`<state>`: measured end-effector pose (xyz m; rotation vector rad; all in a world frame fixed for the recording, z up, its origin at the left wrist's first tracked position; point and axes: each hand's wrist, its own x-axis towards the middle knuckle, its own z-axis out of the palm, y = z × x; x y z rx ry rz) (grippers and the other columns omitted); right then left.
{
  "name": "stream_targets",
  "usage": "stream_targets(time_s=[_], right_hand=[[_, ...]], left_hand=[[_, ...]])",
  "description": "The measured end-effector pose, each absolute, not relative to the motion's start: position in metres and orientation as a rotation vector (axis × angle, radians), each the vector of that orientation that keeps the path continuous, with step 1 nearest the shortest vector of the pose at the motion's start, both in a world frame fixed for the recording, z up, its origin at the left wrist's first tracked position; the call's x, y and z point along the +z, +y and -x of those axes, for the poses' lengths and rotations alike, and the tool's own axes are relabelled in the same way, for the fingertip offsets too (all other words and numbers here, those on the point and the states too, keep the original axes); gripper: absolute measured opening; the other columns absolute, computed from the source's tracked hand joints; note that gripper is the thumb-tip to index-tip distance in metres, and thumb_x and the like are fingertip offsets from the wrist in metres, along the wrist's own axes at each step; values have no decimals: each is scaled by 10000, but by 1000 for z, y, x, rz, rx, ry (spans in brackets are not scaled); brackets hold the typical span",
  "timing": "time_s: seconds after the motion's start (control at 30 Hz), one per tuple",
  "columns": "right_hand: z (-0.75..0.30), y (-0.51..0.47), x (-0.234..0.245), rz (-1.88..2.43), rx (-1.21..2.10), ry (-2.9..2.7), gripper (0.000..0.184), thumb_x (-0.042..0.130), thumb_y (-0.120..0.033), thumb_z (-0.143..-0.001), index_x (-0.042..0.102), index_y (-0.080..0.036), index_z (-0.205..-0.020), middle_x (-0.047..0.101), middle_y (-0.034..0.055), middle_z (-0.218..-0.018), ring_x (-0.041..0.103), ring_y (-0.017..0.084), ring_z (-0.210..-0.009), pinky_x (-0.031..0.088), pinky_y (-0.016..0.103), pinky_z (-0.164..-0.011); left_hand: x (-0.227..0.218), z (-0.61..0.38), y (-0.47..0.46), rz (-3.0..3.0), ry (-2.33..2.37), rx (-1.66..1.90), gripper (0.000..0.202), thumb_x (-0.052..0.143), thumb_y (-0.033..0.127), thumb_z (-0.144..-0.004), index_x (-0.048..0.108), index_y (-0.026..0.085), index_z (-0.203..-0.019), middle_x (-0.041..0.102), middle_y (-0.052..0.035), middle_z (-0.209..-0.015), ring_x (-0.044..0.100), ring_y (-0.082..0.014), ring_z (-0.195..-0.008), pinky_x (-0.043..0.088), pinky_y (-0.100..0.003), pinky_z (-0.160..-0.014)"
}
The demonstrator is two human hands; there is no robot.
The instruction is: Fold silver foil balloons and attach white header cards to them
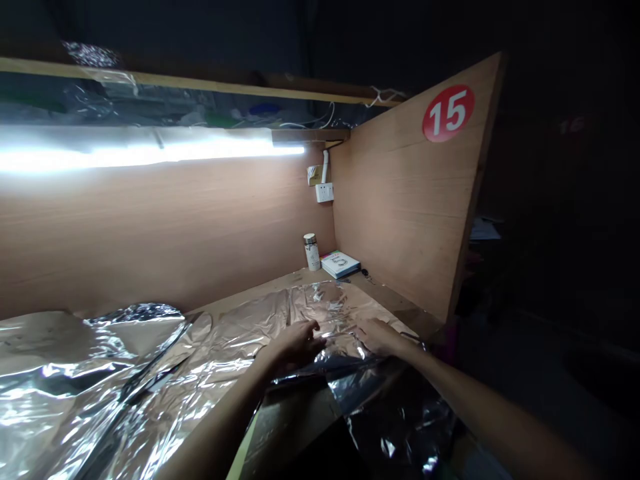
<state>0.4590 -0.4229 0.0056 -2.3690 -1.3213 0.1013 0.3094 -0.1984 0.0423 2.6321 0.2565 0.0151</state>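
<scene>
Forearms, bare, a pair: left forearm (220, 420) and right forearm (490, 413), reaching in from the bottom of the frame. Left hand (295, 343) and right hand (380, 337): palm down at lower centre, apart with a narrow gap between them, fingers turned inward, neither visibly clamped on anything. Their flat pose suggests pressing to keep the sheet from sliding.

Foil sheet (320, 313): crumpled, silver with a copper tint, spread from the lower left corner towards the far corner of the desk. Dark fold (385, 407): glossy, lying below the hands at lower centre, apparently foil drooping past the near desk edge.

Desk (400, 303): wooden, its bare strip showing beyond the foil. Bottle (312, 252) and book (341, 264): side by side in the far corner, seemingly set there to stay out of the foil's way.

Partition (405, 200): wooden, right of frame, bearing a red sticker (448, 113) numbered 15, likely a station marker. Socket (324, 193): white, on the back panel (150, 240), placed below a light strip (150, 155) that lights the desk.
</scene>
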Motion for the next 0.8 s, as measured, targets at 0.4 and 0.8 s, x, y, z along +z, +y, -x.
stream_targets(time_s=[0.4, 0.8], right_hand=[[-342, -470, -11, 1435, 369, -705, 566, 583, -575, -981, 500, -212, -1408, 695, 147, -1185, 698, 295, -995, 588, 443, -850], [-301, -459, -12, 1056, 1115, -649, 192, 796, -344, -787, 738, -176, -858, 688, 1, -722, 605, 142, -637, 484, 263, -663]], left_hand=[[58, -224, -255, -2021, 340, 95, 497, 498, 671, -932, 616, 191, -985, 589, 16, -754, 488, -124, -586, 354, -239, -532], [22, -118, -324, -1308, 518, 307, 277, 768, 395, -745, 748, 179, -916, 694, -53, -801, 609, -199, -701, 493, -316, -665]])
